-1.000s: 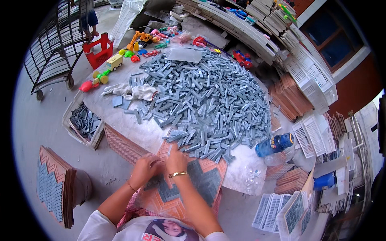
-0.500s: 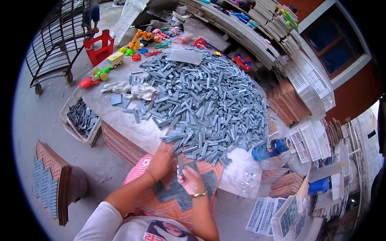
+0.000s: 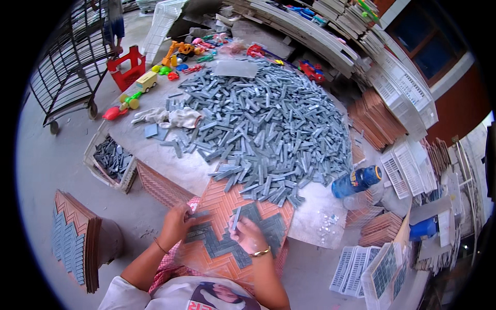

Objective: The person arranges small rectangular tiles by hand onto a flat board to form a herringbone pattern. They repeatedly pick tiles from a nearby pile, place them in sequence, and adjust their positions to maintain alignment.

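An orange herringbone tray [image 3: 219, 195] lies on my lap against the table edge, its middle partly filled with grey strip tiles [image 3: 240, 254] set in a zigzag. At the tray's left side, my left hand [image 3: 178, 223] is closed in a pinch on a grey strip tile [image 3: 200, 214], low over the surface. My right hand [image 3: 248, 236] is over the laid tiles, its thumb and fingers closed round another grey strip tile [image 3: 236, 218] that points upward. Just beyond both hands spreads a large heap of loose grey strip tiles [image 3: 268, 129].
White gloves [image 3: 181, 118] and toys, including a yellow toy truck [image 3: 146, 81], lie beyond the heap's left side. A blue bottle [image 3: 356, 181] stands right. Left are a crate of dark pieces [image 3: 129, 181] and stacked trays [image 3: 77, 237]. A person [image 3: 114, 26] stands by a wire cart [image 3: 67, 77].
My left hand has moved from the heap's near edge leftward and nearer, to the tray's left side. My right hand stays over the tray with its tile. The view has shifted slightly.
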`<state>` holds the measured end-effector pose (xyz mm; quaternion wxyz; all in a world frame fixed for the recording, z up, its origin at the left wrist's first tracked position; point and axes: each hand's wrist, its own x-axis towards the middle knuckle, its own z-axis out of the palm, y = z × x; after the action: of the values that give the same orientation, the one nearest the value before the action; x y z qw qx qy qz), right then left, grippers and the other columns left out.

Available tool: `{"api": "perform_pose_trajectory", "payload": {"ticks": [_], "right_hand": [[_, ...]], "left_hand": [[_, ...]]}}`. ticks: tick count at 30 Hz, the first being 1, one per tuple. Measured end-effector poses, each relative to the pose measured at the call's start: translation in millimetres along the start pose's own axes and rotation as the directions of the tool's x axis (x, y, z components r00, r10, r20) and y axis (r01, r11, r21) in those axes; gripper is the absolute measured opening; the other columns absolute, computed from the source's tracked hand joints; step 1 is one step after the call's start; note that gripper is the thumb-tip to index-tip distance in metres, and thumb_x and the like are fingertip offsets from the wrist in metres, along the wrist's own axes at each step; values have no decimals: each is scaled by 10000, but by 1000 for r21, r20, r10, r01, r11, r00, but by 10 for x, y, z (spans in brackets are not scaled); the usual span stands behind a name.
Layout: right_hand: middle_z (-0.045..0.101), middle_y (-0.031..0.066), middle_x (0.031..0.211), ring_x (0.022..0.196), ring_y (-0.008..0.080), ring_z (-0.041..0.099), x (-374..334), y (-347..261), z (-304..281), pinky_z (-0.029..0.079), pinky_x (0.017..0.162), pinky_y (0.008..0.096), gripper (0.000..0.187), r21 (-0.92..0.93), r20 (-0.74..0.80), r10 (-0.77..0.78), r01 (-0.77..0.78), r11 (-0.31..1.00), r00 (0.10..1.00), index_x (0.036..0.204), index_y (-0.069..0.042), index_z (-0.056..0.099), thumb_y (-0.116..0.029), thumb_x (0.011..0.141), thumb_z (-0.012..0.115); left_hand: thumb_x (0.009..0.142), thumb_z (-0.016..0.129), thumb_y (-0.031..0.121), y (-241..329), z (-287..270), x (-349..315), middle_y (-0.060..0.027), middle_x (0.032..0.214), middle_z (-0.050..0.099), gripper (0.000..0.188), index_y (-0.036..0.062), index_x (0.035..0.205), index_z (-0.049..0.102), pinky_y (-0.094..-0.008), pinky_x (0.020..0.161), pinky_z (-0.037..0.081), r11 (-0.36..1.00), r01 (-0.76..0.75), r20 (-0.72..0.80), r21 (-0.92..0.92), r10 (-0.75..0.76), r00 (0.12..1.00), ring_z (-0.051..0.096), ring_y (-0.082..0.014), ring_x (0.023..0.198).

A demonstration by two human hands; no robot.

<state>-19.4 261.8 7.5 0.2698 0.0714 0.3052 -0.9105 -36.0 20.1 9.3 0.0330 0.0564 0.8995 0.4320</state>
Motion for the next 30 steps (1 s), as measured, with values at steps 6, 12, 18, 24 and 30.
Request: {"api": "perform_pose_trajectory", "payload": {"ticks": [6,12,18,24,30], "right_hand": [[619,85,713,639,219,597,106,129,132,462,577,325,168,-978,-96,-330,-27,208,939,958,-29,619,-135,836,573],[657,132,826,747,284,646,123,264,291,500,655,363,174,-978,-105,-333,-157,-135,937,922,-52,613,-137,771,632],[628,148,798,750,335,615,175,385,279,483,642,428,182,-945,-104,-355,-204,-256,929,918,-69,571,-133,762,641],[627,162,857,776,354,609,155,377,438,484,655,440,238,-910,-57,-363,-198,-363,930,976,-74,553,-139,766,644],[604,156,939,828,366,596,140,303,375,488,682,440,323,-936,-17,-263,-108,-336,965,1086,-92,541,-121,776,624]], "left_hand": [[688,668,20,-2,-12,-145,-150,851,555,240,20,918,600,-369,664,469,994,36,46,-106,-31,998,580,-307,749],[702,659,30,-96,31,-224,-147,891,566,231,25,926,607,-379,691,472,997,-19,-28,-77,17,999,571,-333,790],[712,649,39,-64,0,-217,-150,893,568,217,26,927,614,-384,697,470,997,-39,-32,-68,37,999,570,-338,799],[752,605,43,-157,6,-197,-169,796,586,112,-6,848,634,-374,676,463,986,-16,-56,-169,7,998,574,-350,757],[786,575,64,-171,-37,-173,-198,766,602,106,-24,810,629,-386,648,462,989,42,4,-143,-42,999,586,-362,722]]}}
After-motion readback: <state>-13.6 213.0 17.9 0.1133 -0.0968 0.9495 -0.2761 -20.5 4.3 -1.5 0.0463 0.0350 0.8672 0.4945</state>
